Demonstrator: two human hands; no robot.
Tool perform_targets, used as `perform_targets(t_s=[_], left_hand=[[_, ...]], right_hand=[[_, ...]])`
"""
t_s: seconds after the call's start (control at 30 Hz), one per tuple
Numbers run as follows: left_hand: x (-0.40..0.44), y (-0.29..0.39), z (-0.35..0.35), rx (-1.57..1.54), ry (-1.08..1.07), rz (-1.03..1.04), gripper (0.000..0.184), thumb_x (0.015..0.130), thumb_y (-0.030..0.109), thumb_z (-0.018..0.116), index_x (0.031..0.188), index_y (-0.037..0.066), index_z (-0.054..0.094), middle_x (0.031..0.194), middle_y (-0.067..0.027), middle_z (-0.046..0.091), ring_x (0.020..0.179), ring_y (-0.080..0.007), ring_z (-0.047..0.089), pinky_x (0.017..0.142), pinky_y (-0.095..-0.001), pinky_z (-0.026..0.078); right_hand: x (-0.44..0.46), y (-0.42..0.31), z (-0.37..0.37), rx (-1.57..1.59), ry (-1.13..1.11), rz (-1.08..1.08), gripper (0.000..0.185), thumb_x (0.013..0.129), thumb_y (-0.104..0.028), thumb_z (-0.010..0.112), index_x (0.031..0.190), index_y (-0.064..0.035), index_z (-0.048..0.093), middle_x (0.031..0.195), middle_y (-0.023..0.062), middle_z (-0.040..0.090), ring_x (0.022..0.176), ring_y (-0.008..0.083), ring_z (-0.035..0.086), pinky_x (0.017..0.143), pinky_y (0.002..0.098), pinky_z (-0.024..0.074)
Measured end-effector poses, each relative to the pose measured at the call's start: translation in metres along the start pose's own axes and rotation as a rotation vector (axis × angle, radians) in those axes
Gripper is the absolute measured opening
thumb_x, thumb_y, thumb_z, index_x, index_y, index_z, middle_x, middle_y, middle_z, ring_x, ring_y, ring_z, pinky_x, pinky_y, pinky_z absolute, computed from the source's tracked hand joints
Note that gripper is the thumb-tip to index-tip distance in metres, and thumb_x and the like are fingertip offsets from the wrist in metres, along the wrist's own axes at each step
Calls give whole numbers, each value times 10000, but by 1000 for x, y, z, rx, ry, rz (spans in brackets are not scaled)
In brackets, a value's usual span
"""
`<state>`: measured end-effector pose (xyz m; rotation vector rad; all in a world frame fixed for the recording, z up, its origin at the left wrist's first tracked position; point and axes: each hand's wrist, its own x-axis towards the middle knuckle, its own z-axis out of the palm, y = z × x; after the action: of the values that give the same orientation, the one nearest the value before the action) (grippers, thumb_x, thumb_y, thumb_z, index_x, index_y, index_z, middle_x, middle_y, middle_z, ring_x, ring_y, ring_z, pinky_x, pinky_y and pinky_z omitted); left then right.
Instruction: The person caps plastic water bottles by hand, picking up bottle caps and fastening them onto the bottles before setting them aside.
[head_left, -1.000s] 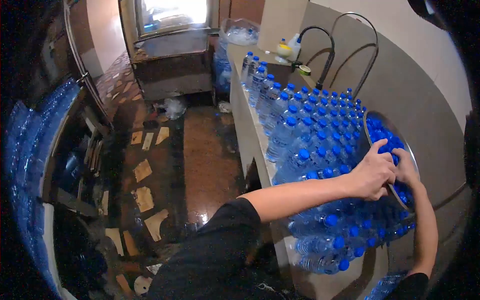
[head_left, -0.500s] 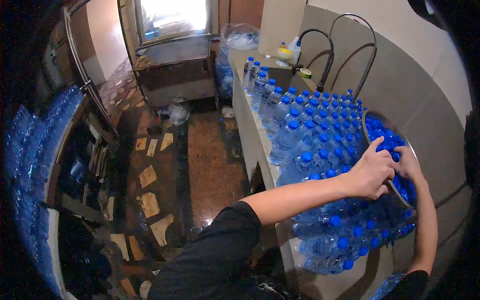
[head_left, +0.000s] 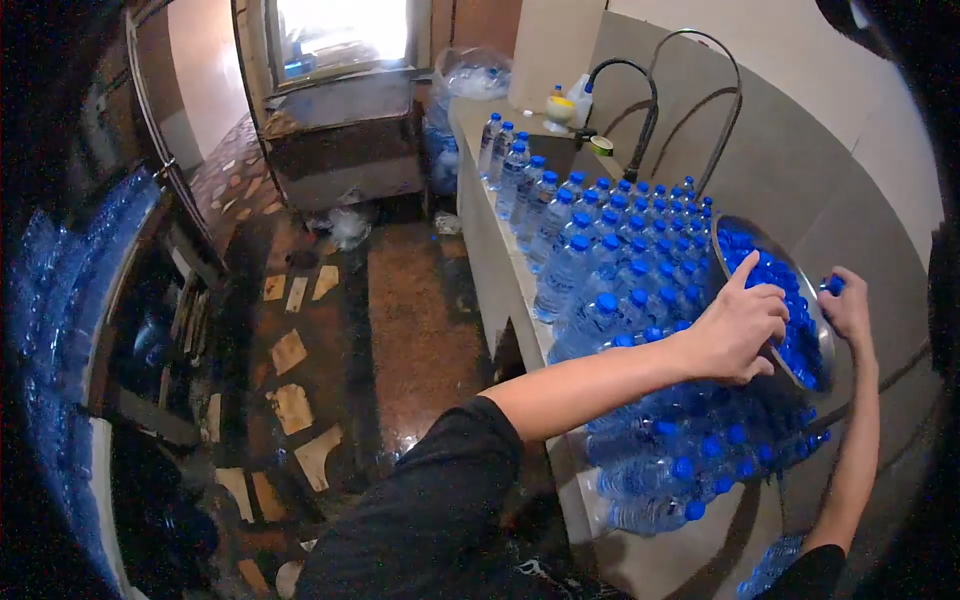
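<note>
Head view: our left hand [head_left: 738, 332] clasps the tilted metal bowl [head_left: 825, 350] of loose caps [head_left: 802, 342]; our right hand [head_left: 851, 302] pinches something blue [head_left: 832, 285] beside it.

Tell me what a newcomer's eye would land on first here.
First, the blue-capped water bottles crowded in rows along the counter. Next, the metal bowl of blue caps, tilted at their far side, with the left hand at its rim and the right hand beside it.
</note>
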<state>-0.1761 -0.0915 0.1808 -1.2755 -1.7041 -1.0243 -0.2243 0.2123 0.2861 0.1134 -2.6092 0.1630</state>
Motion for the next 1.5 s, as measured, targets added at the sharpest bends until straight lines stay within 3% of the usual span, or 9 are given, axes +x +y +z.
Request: perform_targets(t_s=[0.2, 0.5, 0.6, 0.63, 0.7, 0.8, 1.13, 1.33, 1.5], left_hand=[[-7, 21, -28, -36, 200, -32, 402, 643, 338, 827, 957, 135, 682, 1157, -49, 648, 1207, -252, 550, 1116, -614, 238], [-66, 117, -104, -524, 414, -171, 11, 775, 60, 696, 775, 65, 705, 826, -81, 707, 815, -236, 681, 939, -502, 492], [-116, 165, -60, -998, 404, -89, 94, 651, 150, 677, 683, 64, 699, 755, -99, 701, 748, -257, 675, 924, -500, 513], [-127, 175, -51, -1010, 85, -112, 83, 646, 124, 689, 696, 59, 701, 779, -92, 709, 751, -249, 680, 920, -483, 522], [-132, 218, -19, -1081, -301, -303, 59, 688, 80, 722, 731, 41, 709, 813, -84, 716, 785, -225, 679, 816, -389, 537], [-151, 251, 59, -1101, -578, -372, 52, 774, 62, 734, 752, 23, 708, 849, -104, 710, 800, -214, 668, 737, -336, 509], [-107, 316, 323, -957, -830, -781, 364, 820, 294, 748, 986, -23, 683, 905, -144, 702, 913, -226, 666, 804, -342, 506], [-59, 346, 433, -642, -470, -342, 842, 621, 343, 878, 1298, 1, 511, 1297, -197, 532, 1153, -311, 576, 954, -400, 476], [-60, 371, 460, -609, -449, -390, 867, 584, 315, 904, 1291, 2, 511, 1273, -196, 544, 1113, -342, 579, 970, -408, 464]], right_hand=[[-99, 84, -78, 100, 131, 99, 96, 826, -111, 636, 860, -58, 563, 772, 6, 528, 712, 132, 497, 652, 304, 432], [-441, 23, 0, -28, 189, 366, 304, 653, -84, 708, 940, -7, 647, 924, 133, 652, 900, 287, 625, 845, 369, 497], [-558, 10, 34, 35, -27, 632, 330, 731, -220, 749, 1007, -60, 663, 1019, 173, 653, 1004, 366, 601, 893, 433, 479], [-520, -49, -3, 279, -177, 1011, 322, 764, -244, 739, 1040, -99, 659, 1093, 173, 633, 1055, 400, 580, 957, 455, 455], [-606, -29, 19, -201, -172, 685, 375, 792, -361, 716, 1076, -133, 627, 1231, 160, 574, 1117, 398, 555, 970, 507, 456], [-645, -13, 26, -198, -242, 864, 390, 792, -380, 701, 1087, -137, 617, 1200, 166, 569, 1071, 377, 564, 915, 515, 476], [-655, 19, 0, -170, -4, 615, 446, 817, -400, 688, 1131, -87, 645, 1175, 144, 591, 1178, 353, 482, 1061, 519, 326], [-666, 15, 6, -108, 98, 580, 476, 817, -400, 695, 1182, -100, 637, 1274, 124, 567, 1268, 336, 429, 1096, 512, 288], [-669, 7, 5, 8, 166, 685, 504, 797, -392, 718, 1204, -109, 624, 1280, 97, 571, 1258, 324, 434, 1056, 512, 304]])
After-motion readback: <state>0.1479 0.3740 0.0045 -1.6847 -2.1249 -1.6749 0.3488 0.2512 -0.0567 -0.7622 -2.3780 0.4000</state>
